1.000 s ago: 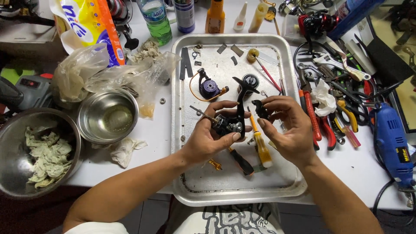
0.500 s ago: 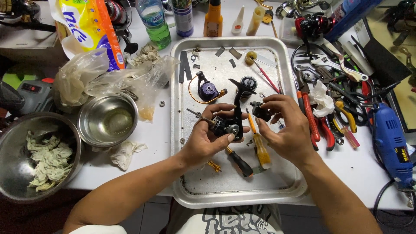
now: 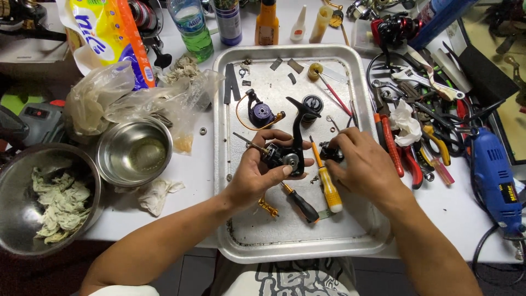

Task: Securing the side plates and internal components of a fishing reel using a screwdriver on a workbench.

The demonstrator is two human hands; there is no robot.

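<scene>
Item: black reel body (image 3: 285, 156), mid-tray (image 3: 230, 219), gripped in my left hand (image 3: 257, 172), fingers wrapped around it. Just right: yellow-handled screwdriver (image 3: 327, 186) lying flat. My right hand (image 3: 359, 164) pinches a small black part (image 3: 329, 152).

Left arm: bare forearm enters from the lower left, angled up toward the centre
Left hand (image 3: 257, 170): palm turned inward, fingers curled closed around a small dark object, thumb on top
Right arm: bare forearm enters from the lower right
Right hand (image 3: 359, 164): back facing up, fingertips pinched together on a small dark piece, just beside the left hand
</scene>
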